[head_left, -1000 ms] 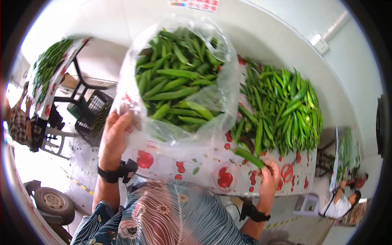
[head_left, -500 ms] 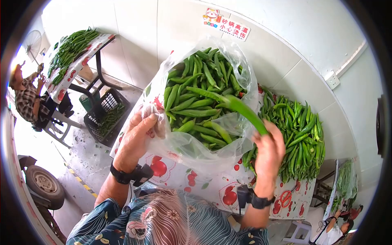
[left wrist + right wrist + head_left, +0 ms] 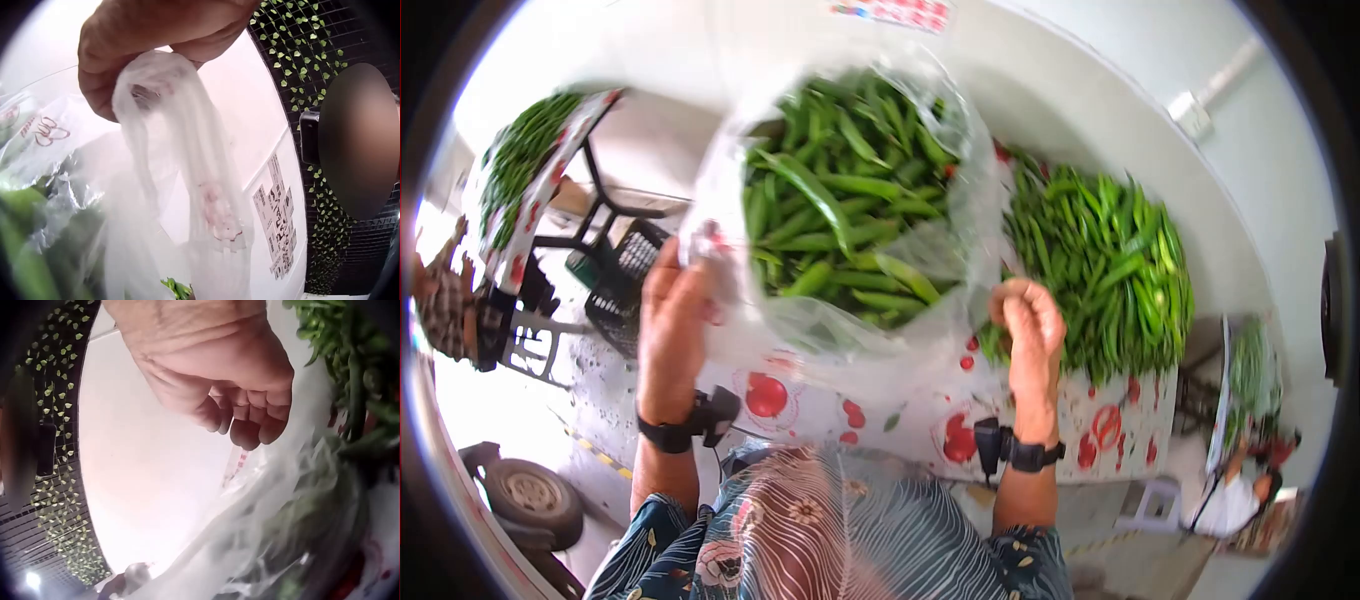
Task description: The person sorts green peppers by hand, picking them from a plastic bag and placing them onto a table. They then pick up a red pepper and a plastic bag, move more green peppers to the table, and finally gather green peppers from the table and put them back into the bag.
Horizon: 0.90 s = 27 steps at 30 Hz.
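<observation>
A clear plastic bag (image 3: 850, 365) filled with long green peppers (image 3: 830, 240) stands on the table. My left hand (image 3: 672, 325) grips the bag's left handle, and the left wrist view shows the looped plastic (image 3: 206, 156) hanging from its curled fingers. One pepper (image 3: 810, 190) lies slanted on top of the others in the bag. By the bag's right rim is my right hand (image 3: 1030, 325), its fingers loosely bent. Nothing shows inside those fingers (image 3: 247, 428) in the right wrist view, where the bag lies just below them.
A heap of green peppers (image 3: 1110, 270) lies right of the bag on the cherry-print tablecloth (image 3: 880, 400). Red-handled scissors (image 3: 1106, 428) rest near the front right corner. Left are a black crate (image 3: 615, 310) and another table of peppers (image 3: 530, 150), with a person (image 3: 445, 310) beside it.
My right hand brought a pepper from the right over the bag and let it go; it now lies on top inside. The hand has drawn back. My left hand kept hold of the bag.
</observation>
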Tool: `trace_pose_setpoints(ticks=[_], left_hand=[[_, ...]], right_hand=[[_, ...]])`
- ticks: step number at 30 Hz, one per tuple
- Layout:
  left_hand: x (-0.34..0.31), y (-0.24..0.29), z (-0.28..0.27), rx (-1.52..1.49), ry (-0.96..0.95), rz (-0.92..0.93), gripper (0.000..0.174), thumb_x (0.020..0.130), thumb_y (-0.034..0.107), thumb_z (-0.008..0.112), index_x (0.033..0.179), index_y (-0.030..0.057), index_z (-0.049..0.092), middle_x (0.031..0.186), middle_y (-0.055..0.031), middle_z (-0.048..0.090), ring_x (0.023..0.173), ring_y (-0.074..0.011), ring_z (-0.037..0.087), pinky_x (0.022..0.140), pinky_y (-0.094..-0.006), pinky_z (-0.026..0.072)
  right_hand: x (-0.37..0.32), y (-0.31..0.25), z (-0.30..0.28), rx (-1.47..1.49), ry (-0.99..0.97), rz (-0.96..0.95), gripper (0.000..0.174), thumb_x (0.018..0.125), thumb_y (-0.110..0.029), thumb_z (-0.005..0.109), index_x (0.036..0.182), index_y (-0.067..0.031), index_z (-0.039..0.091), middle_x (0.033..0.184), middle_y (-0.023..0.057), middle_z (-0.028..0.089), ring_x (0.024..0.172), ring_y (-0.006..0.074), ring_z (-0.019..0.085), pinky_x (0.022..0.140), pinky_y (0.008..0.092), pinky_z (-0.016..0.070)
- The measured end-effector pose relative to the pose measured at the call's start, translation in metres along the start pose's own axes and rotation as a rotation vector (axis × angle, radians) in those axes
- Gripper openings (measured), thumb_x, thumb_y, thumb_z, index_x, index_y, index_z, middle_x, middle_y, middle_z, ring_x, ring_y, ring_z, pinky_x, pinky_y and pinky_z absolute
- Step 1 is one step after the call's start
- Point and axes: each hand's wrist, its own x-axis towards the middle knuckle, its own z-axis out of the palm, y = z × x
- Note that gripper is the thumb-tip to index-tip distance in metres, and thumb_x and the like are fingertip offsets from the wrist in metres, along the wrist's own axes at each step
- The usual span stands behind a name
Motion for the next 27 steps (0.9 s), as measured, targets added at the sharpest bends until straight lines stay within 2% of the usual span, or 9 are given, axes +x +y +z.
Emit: trace_pose_setpoints(ticks=[3,5,8,9,13,16,19,24,27], left_hand=[[0.009,-0.001,-0.015,0.088,0.028,0.107,0.038,0.092,0.011,0.052,0.127,-0.0027,0.05,0.105,-0.0054,0.063,0.088,-0.0095,0.06,0.079,-0.0218,0.0471],[0.008,0.004,0.001,0.117,0.133,0.2,0.04,0.092,0.011,0.052,0.13,-0.0029,0.047,0.11,-0.0094,0.061,0.098,-0.0138,0.058,0.089,-0.0261,0.0446],[0.004,0.016,0.024,0.472,0.224,0.545,0.043,0.092,0.011,0.05,0.132,-0.0029,0.043,0.12,-0.0127,0.055,0.112,-0.0187,0.051,0.099,-0.0327,0.0391],[0.0,0.022,0.037,0.459,0.271,0.608,0.038,0.092,0.01,0.05,0.127,-0.0033,0.048,0.114,-0.0113,0.059,0.106,-0.0187,0.055,0.096,-0.0319,0.0414],[-0.03,0.032,0.049,0.354,-0.25,0.514,0.024,0.091,0.013,0.051,0.109,-0.0019,0.057,0.097,-0.0113,0.063,0.09,-0.0191,0.06,0.085,-0.0298,0.0451],[-0.06,0.027,0.087,0.132,-0.736,0.101,0.027,0.084,0.005,0.054,0.11,0.0001,0.058,0.102,-0.0172,0.064,0.093,-0.0251,0.062,0.084,-0.0361,0.0483],[-0.058,0.005,0.117,0.491,-1.203,-0.182,0.032,0.083,0.008,0.061,0.115,0.0022,0.06,0.107,-0.0129,0.065,0.099,-0.023,0.063,0.087,-0.0327,0.0477],[-0.064,-0.042,0.137,0.547,-1.44,-0.179,0.042,0.083,0.013,0.063,0.123,0.0045,0.054,0.122,-0.0172,0.057,0.111,-0.0306,0.057,0.093,-0.0379,0.0453],[-0.065,-0.085,0.136,0.674,-1.339,0.208,0.048,0.083,0.011,0.061,0.13,0.0065,0.048,0.133,-0.0168,0.049,0.121,-0.0334,0.049,0.1,-0.0386,0.0413]], right_hand=[[-0.001,0.024,-0.037,-0.243,0.128,0.034,0.018,0.088,-0.007,0.058,0.104,-0.0013,0.062,0.087,0.003,0.064,0.075,0.0069,0.057,0.066,0.0222,0.0461],[-0.007,0.04,-0.047,-0.722,0.02,0.084,0.027,0.084,-0.01,0.059,0.11,-0.0037,0.06,0.094,0.0143,0.064,0.078,0.023,0.064,0.069,0.0329,0.0503],[-0.02,0.072,-0.04,-0.899,-0.037,-0.126,0.045,0.077,-0.012,0.066,0.119,-0.0072,0.052,0.109,0.0129,0.057,0.088,0.0299,0.063,0.071,0.0394,0.0517],[-0.024,0.075,-0.036,-0.96,-0.028,-0.177,0.049,0.076,-0.013,0.067,0.121,-0.0085,0.05,0.11,0.0123,0.055,0.088,0.0301,0.062,0.071,0.0398,0.0519],[-0.026,0.08,-0.039,-1.121,0.003,-0.162,0.06,0.072,-0.011,0.071,0.125,-0.0135,0.043,0.102,0.0104,0.05,0.085,0.031,0.061,0.067,0.0408,0.0524],[-0.025,0.077,-0.035,-1.185,-0.04,-0.142,0.06,0.071,-0.007,0.07,0.124,-0.0156,0.043,0.1,0.0099,0.05,0.078,0.0323,0.061,0.062,0.0409,0.0522],[-0.019,0.08,-0.043,-1.147,-0.12,-0.054,0.058,0.073,-0.008,0.067,0.124,-0.0166,0.043,0.105,0.0121,0.052,0.077,0.0386,0.061,0.067,0.0478,0.0514],[-0.037,0.086,-0.045,-0.973,-0.073,-0.124,0.051,0.073,-0.005,0.065,0.12,-0.0142,0.047,0.101,0.0143,0.057,0.079,0.0392,0.061,0.07,0.0473,0.0507],[-0.054,0.079,-0.041,-0.85,-0.048,-0.127,0.047,0.073,-0.007,0.065,0.118,-0.011,0.05,0.102,0.015,0.059,0.083,0.0379,0.061,0.073,0.0444,0.0504]])
